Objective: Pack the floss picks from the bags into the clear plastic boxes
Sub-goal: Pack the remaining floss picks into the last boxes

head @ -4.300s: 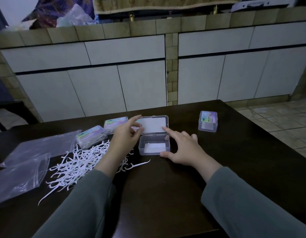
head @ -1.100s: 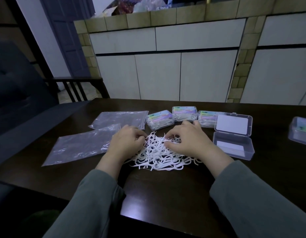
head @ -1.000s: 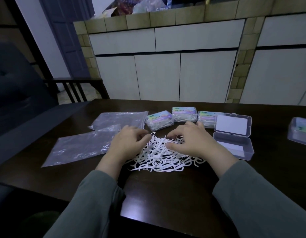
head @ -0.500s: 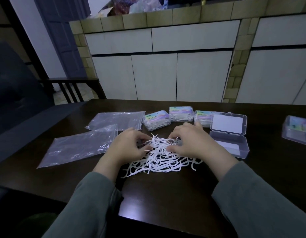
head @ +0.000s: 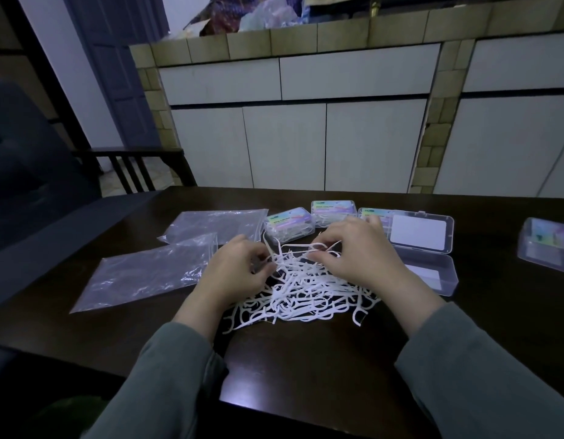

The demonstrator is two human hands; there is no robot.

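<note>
A loose pile of white floss picks point(head: 301, 291) lies on the dark table in front of me. My left hand point(head: 234, 272) sits at the pile's left edge, its fingers curled into the picks. My right hand point(head: 358, 251) is on the pile's right side and pinches picks between thumb and fingertips. An open clear plastic box point(head: 427, 264) stands just right of my right hand, lid up, with only a white card inside. Two flat plastic bags point(head: 147, 274) point(head: 215, 224) lie to the left.
Three shut, filled boxes with coloured labels point(head: 290, 226) point(head: 332, 210) point(head: 370, 213) line up behind the pile. Another shut box point(head: 548, 243) stands at the far right. The table's front edge point(head: 306, 410) runs close to my sleeves. Cabinets rise behind the table; a dark sofa sits left.
Both hands have gathered the picks into a tighter heap and shifted slightly. My right hand has lifted a few picks at the top of the pile.
</note>
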